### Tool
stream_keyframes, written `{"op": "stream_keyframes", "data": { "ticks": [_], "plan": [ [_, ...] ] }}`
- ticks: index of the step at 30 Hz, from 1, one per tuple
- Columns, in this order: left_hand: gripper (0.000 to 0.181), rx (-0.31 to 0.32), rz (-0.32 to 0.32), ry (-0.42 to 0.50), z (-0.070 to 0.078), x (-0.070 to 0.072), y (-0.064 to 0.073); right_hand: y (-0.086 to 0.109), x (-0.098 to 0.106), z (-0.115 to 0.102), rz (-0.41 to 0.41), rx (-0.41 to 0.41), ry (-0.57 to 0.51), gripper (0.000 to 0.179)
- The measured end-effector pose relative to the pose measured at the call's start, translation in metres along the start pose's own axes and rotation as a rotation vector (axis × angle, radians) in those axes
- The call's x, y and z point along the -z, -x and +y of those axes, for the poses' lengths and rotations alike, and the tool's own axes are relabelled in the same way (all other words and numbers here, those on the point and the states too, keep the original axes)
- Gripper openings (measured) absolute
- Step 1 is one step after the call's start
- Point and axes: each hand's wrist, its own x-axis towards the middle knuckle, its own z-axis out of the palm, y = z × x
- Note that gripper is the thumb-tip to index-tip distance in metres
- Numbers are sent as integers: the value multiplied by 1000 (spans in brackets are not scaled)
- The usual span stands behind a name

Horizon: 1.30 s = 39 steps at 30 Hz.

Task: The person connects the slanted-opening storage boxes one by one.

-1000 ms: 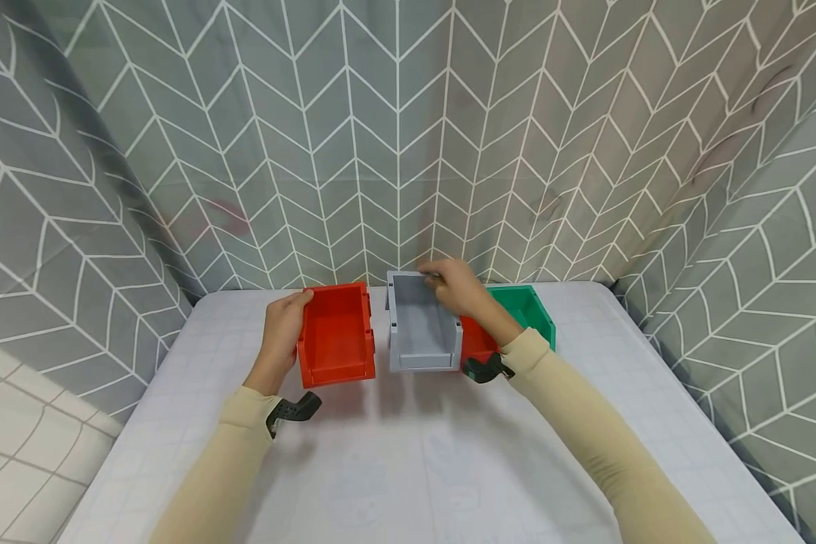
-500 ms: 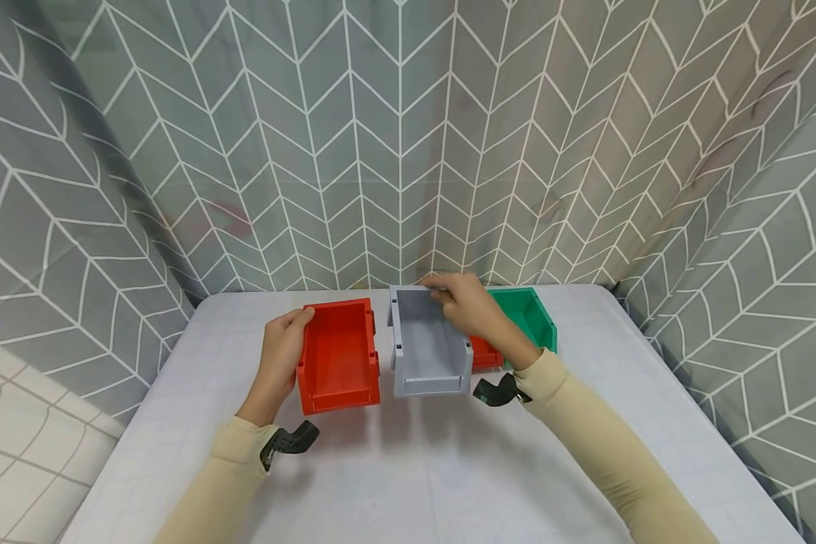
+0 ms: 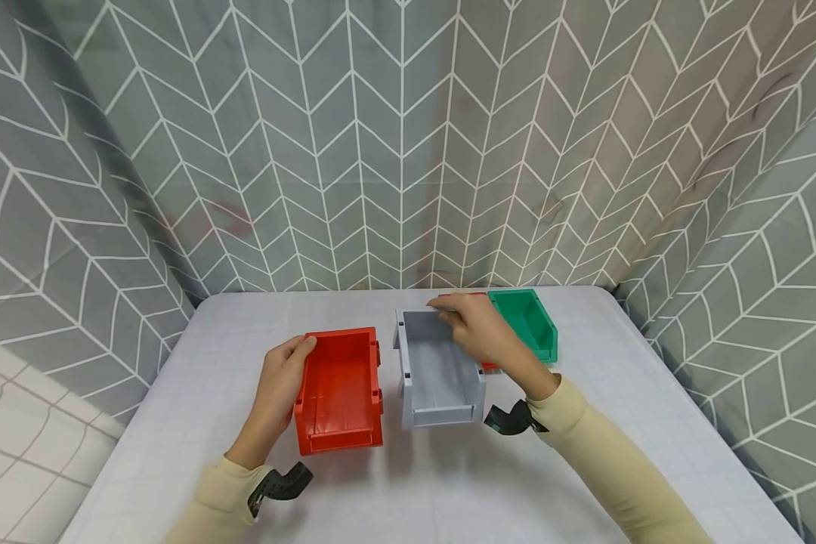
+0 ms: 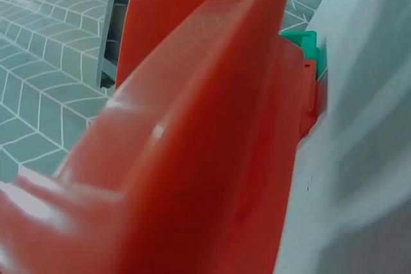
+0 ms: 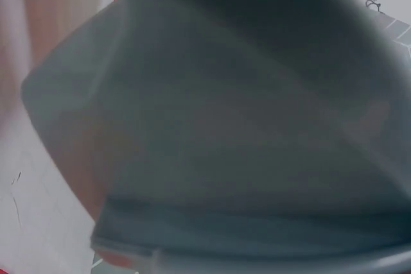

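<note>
In the head view my left hand (image 3: 279, 381) grips the left wall of a red storage bin (image 3: 340, 385), thumb over its rim and the other fingers hidden. My right hand (image 3: 479, 332) holds a grey storage bin (image 3: 440, 370) by its far right part, fingers over the rim. Both bins appear raised above the table, side by side with a narrow gap, open tops facing me. The red bin (image 4: 212, 113) fills much of the left wrist view. In the right wrist view the grey bin (image 5: 225, 126) is close and blurred.
A green bin (image 3: 527, 325) stands at the back right of the white-covered table (image 3: 408, 491). Beside it is another red bin (image 3: 489, 367), mostly hidden behind my right hand and the grey bin. A patterned grey curtain (image 3: 394, 151) hangs behind the table.
Both hands have drawn the red and grey bins back toward me, away from the table's far edge. The grey bin has shifted slightly right. The green bin has stayed in place.
</note>
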Motion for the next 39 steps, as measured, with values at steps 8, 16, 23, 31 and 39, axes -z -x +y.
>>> {"op": "stream_keyframes", "data": {
  "ticks": [8,16,23,31,39],
  "plan": [
    [46,-43,45,-109,-9,-4,18,18,-1,-9,-18,-38,-7,28],
    [42,-23,54,-112,-16,-7,28,32,-4,-15,0,-26,-32,29],
    [39,-9,46,-151,-30,-12,35,43,-7,-19,-6,-34,-45,30],
    [36,9,37,-198,-47,-16,43,56,-15,-19,-33,-25,-54,29],
    [32,-7,26,-222,-63,-26,46,65,-27,-17,-49,-48,-57,30]
  ]
}}
